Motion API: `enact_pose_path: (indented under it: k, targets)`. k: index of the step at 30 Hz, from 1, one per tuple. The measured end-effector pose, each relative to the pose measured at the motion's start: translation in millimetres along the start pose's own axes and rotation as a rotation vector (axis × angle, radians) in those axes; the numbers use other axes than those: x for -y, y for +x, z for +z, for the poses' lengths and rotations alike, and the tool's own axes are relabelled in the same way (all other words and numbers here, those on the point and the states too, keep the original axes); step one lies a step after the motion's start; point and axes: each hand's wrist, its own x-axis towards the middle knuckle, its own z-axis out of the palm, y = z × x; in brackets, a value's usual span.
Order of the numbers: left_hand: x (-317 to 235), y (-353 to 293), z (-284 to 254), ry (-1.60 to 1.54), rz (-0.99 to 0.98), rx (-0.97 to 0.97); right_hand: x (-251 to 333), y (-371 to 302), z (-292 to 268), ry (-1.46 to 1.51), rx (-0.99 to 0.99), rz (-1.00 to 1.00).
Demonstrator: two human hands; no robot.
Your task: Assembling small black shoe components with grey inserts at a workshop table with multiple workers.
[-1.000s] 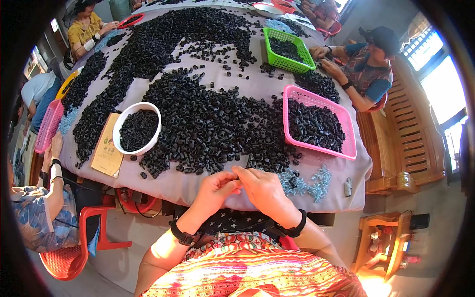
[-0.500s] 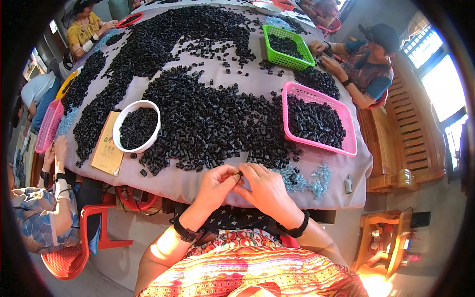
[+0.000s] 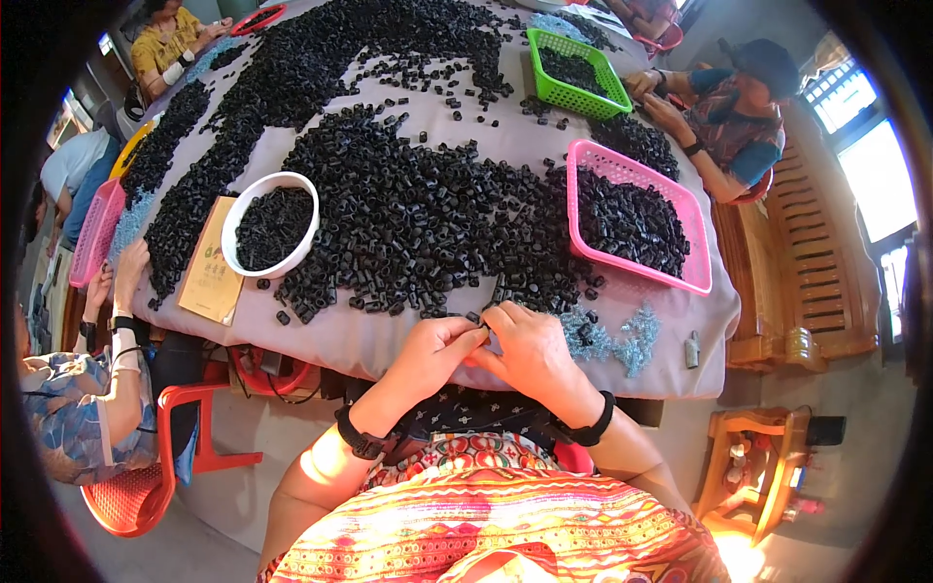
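My left hand [image 3: 433, 356] and my right hand [image 3: 536, 352] meet over the near edge of the table, their fingertips pinched together on a small black plastic piece [image 3: 484, 328]. Fingers cover most of it. Just beyond them spreads a large heap of short black tube-like pieces [image 3: 408, 214]. Light blue plastic scraps [image 3: 637, 340] lie to the right of my right hand. A pink basket [image 3: 692, 277] full of the black pieces stands further right. To the left, a white bowl [image 3: 233, 216] holds thin black parts.
A yellow-brown booklet [image 3: 211, 282] lies left of the bowl. A green basket [image 3: 607, 105] stands at the far right beside a co-worker [image 3: 743, 126]. Another person [image 3: 87, 408] sits at the left by a red chair [image 3: 185, 428]. A small grey object [image 3: 692, 350] lies near the right corner.
The view has shifted slightly. My hands stay together on the small black piece, with the right fingers bent a little differently. The person at the left has raised one hand toward the heap.
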Motion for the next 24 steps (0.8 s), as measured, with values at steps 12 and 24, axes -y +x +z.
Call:
enact_pose_path:
  k: [12, 24]
  targets:
    - [-7.8, -5.8, 5.3, 0.199, -0.073, -0.003, 3.8, -11.8, 7.2, 0.035, 0.002, 0.022]
    - [-10.4, -4.8, 14.0, 0.272, -0.017, -0.009, -3.8, -20.7, -1.9, 0.045, -0.086, 0.046]
